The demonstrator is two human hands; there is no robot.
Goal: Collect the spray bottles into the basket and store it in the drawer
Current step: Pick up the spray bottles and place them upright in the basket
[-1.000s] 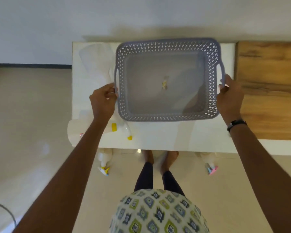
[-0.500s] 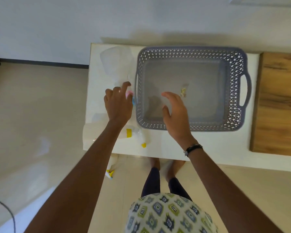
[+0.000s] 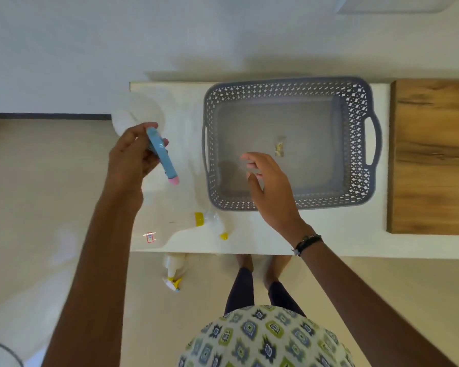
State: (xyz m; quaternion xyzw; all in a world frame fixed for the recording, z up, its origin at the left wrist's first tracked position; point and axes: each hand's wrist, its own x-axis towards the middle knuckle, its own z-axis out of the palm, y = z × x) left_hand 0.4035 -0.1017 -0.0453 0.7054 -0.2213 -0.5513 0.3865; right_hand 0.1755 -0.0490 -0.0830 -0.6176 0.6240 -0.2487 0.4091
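Left hand (image 3: 133, 157) gripping one blue-topped spray bottle (image 3: 161, 154), right hand (image 3: 269, 186) spread loose over one grey basket (image 3: 355, 107), second bottle (image 3: 210, 223) lying on the white table (image 3: 316, 234), third (image 3: 172, 271) on the floor

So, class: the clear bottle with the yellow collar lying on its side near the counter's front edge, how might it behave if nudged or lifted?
The bottle with the yellow collar lies on its side with a rounded body, so a nudge would probably roll it, perhaps off the counter edge close by. It looks see-through with no visible liquid, so likely light. Its smooth plastic may be slippery.
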